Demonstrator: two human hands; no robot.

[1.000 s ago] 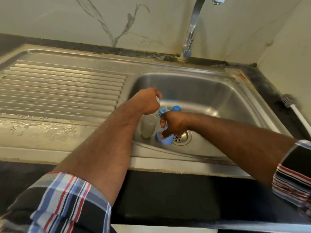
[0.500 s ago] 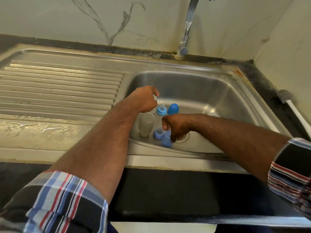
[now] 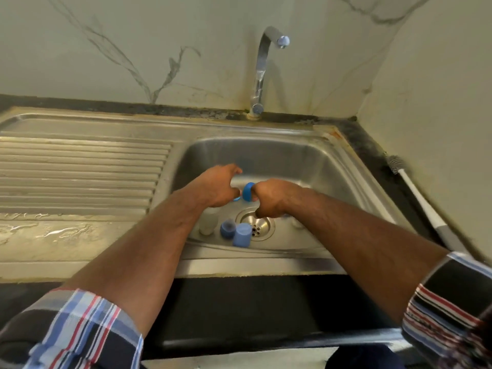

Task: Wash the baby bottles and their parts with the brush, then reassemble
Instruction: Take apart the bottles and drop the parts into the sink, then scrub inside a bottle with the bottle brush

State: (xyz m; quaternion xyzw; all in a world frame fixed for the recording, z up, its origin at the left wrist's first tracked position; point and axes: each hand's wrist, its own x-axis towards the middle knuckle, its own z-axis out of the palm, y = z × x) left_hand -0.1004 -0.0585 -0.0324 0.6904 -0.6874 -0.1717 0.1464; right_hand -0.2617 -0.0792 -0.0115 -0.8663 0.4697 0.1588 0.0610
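With my right hand [image 3: 269, 198] pinching the blue cap [image 3: 247, 192] and my left hand [image 3: 221, 186] loose-fingered, I should fetch the brush [image 3: 415, 193] next.

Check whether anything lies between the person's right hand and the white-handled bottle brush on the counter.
Nothing visible blocks it. The right hand is low in the steel sink basin, holding a round blue cap; the white-handled bottle brush lies on the dark counter beyond the basin's right rim, which the hand must clear.
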